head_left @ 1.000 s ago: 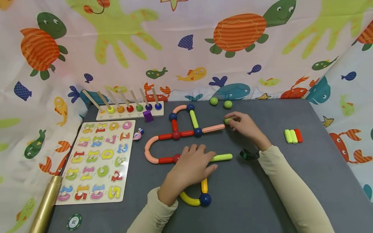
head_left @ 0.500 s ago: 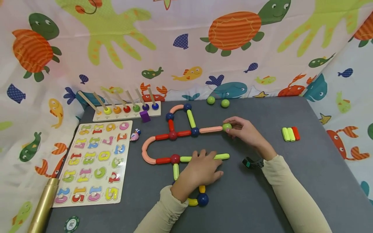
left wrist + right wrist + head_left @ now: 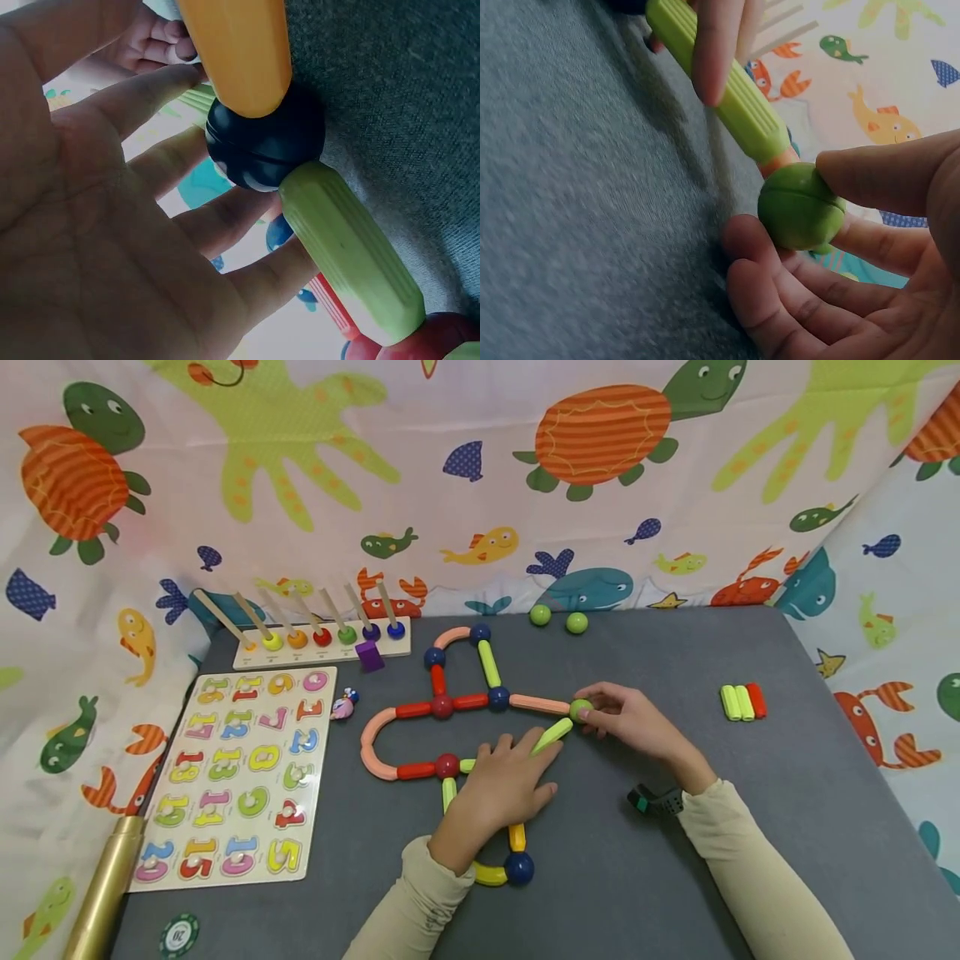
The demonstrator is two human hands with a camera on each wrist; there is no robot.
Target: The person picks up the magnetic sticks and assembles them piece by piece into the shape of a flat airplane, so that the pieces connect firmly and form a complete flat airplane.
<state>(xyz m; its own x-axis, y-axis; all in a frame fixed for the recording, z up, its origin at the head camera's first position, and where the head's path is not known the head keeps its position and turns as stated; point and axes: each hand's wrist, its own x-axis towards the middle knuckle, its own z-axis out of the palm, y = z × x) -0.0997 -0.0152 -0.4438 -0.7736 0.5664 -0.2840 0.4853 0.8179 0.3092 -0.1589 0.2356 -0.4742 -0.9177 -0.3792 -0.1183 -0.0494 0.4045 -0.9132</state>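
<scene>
A green ball [image 3: 581, 710] is pinched between the thumb and fingers of my right hand [image 3: 633, 727]. It meets the free end of the pink stick [image 3: 540, 703]. One end of a light green stick [image 3: 553, 735] comes up to the same ball, now angled. My left hand [image 3: 498, 785] spreads over the magnetic stick-and-ball figure, its fingers fairly straight and laid against this stick. In the left wrist view, the palm faces a dark blue ball [image 3: 264, 146] that joins a yellow-orange stick [image 3: 240, 56] and another green stick [image 3: 349, 247].
Two green balls [image 3: 558, 618] lie at the back edge. Spare green and red sticks [image 3: 742, 702] lie at right. A number puzzle board [image 3: 232, 777], a peg board [image 3: 360, 647], a purple block [image 3: 369, 656] and a small figurine [image 3: 344, 704] stand left. A black strap [image 3: 654, 801] shows near my right wrist.
My right hand has brought the green ball to the pink stick's end and drawn both toward me. The light green stick has swung up from lying level to meet the ball.
</scene>
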